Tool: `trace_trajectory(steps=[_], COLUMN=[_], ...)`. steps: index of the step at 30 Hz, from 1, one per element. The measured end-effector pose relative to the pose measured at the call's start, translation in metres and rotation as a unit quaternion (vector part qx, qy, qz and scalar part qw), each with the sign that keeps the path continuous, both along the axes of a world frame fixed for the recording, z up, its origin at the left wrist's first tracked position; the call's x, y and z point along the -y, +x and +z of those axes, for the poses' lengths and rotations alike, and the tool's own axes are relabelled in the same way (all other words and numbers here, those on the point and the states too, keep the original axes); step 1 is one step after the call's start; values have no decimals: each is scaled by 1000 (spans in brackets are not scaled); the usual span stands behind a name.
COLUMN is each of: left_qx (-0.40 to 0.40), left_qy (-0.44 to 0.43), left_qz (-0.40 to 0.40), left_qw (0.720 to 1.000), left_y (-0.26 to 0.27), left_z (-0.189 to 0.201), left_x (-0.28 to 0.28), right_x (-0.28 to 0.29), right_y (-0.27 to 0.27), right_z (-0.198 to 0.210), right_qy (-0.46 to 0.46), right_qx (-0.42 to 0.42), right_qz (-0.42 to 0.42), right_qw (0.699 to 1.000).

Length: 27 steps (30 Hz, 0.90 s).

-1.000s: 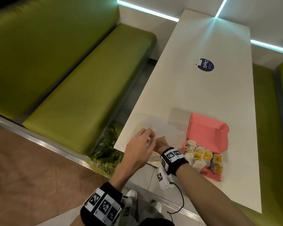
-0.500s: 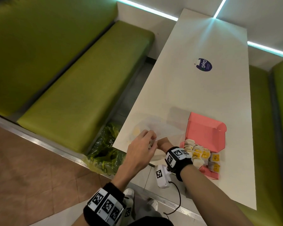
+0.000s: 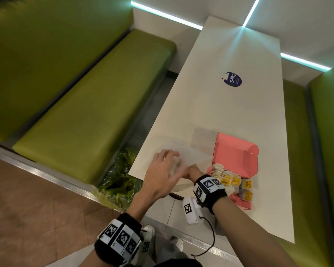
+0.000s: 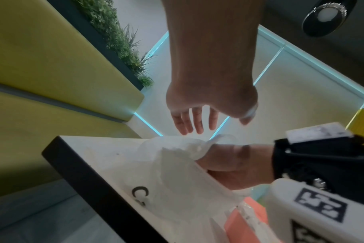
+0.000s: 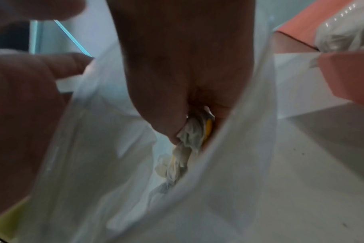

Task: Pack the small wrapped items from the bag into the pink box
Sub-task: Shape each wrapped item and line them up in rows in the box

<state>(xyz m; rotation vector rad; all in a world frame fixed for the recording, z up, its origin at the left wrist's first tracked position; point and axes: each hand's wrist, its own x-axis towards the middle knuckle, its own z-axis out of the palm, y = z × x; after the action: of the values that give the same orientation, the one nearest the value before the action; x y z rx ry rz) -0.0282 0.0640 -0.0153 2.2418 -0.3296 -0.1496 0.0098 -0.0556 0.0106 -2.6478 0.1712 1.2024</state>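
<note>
A translucent plastic bag [image 3: 183, 149] lies at the near left corner of the white table [image 3: 220, 112]. My right hand [image 3: 191, 171] is inside the bag [image 5: 106, 148] and grips a small white-wrapped item [image 5: 189, 144] with a yellow label. My left hand [image 3: 165, 168] hovers over the bag, and its fingers [image 4: 194, 121] are straight and hold nothing. The pink box [image 3: 237, 157] stands open just right of the bag, with several wrapped items [image 3: 229, 180] inside it.
The table's near edge runs right under my wrists. A round blue sticker [image 3: 231, 79] lies mid-table. Green benches [image 3: 85, 122] flank the table. A green bag of leaves [image 3: 120, 182] sits on the floor below the table's left corner.
My left hand has let go of the bag's mouth and spread its fingers above the bag. My right hand stays inside the bag.
</note>
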Motion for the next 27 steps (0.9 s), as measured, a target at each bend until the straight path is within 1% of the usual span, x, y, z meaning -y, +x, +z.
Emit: trace_trajectory(steps=[2,4,6,10,13,15,19,24,27], left_qx=[12,15,17,-3,3,7,15,9,6], left_qy=[-23,-8,42,140,208,237,270,272,271], left_qz=[0,0,-11,-55,-66,-62,-51,-47,-47], left_qw=[1000,1000,999,989,976,969,961,961,961], left_y=[5,13,18,22,18,15,13,10,10], left_z=[-9,-23,-41,-75,-94,-104,-107,-98,-94], left_x=[-3,-5,-6,-5,-3,-2,2,4,6], right_x=[3,8,12,21,31,36,47,60,68], right_y=[-3,-5,-5,-4,-5,-10,-19,-24,-28], right_z=[1,2,1,-6,-17,-15,-9,-2,8], right_qy=[15,61,97,93,116,123,143,175,202], right_qx=[59,99,106,86,121,138,168,196,219], right_qz=[22,13,-15,-73,-77,-72,-67,-106,-107], right_qw=[998,993,989,989,983,980,973,959,949])
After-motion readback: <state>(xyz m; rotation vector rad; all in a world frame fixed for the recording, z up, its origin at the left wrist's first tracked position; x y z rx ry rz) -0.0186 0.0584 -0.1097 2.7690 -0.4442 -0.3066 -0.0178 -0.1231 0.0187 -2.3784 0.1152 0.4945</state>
